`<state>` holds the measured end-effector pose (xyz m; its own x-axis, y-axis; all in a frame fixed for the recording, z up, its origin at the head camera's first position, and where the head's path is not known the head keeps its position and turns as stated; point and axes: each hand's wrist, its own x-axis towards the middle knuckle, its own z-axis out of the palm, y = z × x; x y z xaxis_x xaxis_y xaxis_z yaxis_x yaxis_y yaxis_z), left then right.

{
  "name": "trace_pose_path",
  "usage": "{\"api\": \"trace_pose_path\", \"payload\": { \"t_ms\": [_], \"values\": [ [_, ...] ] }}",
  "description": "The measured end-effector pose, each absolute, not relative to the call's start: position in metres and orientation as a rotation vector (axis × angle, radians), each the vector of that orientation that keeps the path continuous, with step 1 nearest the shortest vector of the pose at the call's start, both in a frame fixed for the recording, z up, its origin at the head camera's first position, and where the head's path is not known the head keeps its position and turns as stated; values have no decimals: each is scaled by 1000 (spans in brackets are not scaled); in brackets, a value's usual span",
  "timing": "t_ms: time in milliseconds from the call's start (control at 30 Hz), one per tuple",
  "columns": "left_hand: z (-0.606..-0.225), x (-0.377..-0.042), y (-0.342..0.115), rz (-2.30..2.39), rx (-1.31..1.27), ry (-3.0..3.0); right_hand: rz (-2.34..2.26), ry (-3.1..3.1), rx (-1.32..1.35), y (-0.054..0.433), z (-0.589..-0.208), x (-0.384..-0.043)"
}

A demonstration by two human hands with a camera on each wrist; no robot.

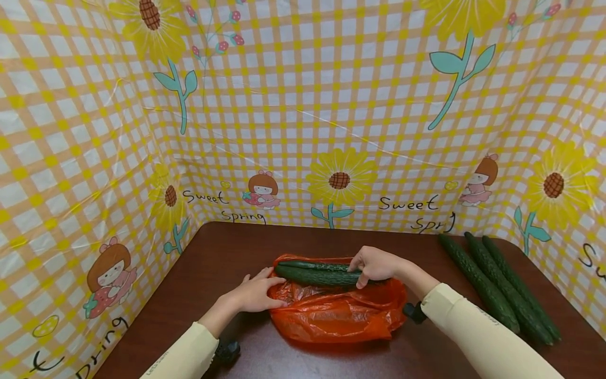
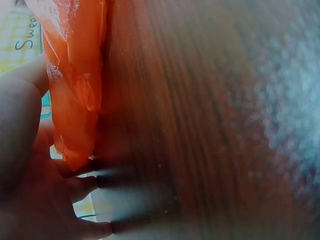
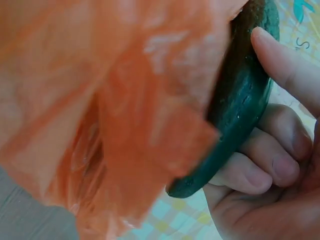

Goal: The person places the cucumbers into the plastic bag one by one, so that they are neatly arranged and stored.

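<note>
Widest lane: tabletop (image 1: 222, 252) strip between orange-red plastic bag (image 1: 331, 323) and checked sheet (image 1: 293, 131) behind it. Room left of left hand (image 1: 255, 292) too. Gap between right sleeve (image 1: 487, 331) and three loose cucumbers (image 1: 503, 288) pinches tight at their near ends. Bag mouth: reachable from above, between hands; right hand (image 1: 376, 265) blocks its right end, left hand its left, slack film the near side.

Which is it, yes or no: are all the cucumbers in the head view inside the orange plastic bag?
No, three cucumbers lie on the brown table, right of the orange plastic bag.
</note>
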<state>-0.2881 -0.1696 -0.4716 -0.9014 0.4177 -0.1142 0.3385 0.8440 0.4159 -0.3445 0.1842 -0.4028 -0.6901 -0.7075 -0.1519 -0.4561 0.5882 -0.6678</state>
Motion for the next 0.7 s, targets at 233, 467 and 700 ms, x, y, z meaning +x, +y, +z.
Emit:
{"api": "trace_pose_path", "payload": {
  "t_ms": [233,467,700],
  "values": [
    [-470,-287,-167,600,573,2812,-835,2441,-957,188,-413,-350],
    [-469,-287,-167,584,599,2819,-785,2495,-995,190,-422,-352],
    [-468,-286,-166,564,620,2825,-793,2517,-1014,195,-430,-345]
  ]
}}
